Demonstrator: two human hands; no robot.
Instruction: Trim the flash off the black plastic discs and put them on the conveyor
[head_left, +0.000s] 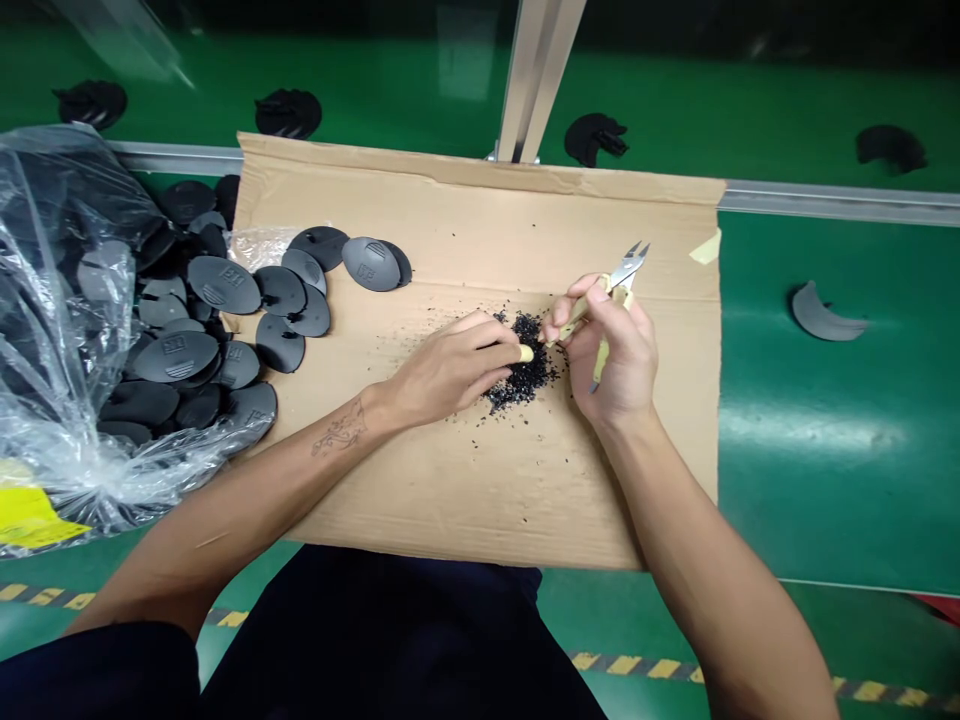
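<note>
My left hand (450, 372) reaches over a small heap of black scraps (529, 378) on the cardboard sheet (450, 480). Its fingers are apart, one wearing a yellow finger cover (526, 353) that touches the scraps, and I see no part in them. To the right of the heap, my right hand (619, 350) is closed around a pair of snips (630, 264). Their yellow handles lie in the palm and fingers; the metal blades point up and away, slightly apart. My palms hide some of the heap.
At left, a clear plastic bag (97, 440) spills many dark oval plastic pieces (225, 284) onto the cardboard. A curved grey piece (825, 315) lies on the green tabletop (825, 480) at right. An upright metal post (538, 80) stands at the back, with several black pieces (596, 138) beyond the rail.
</note>
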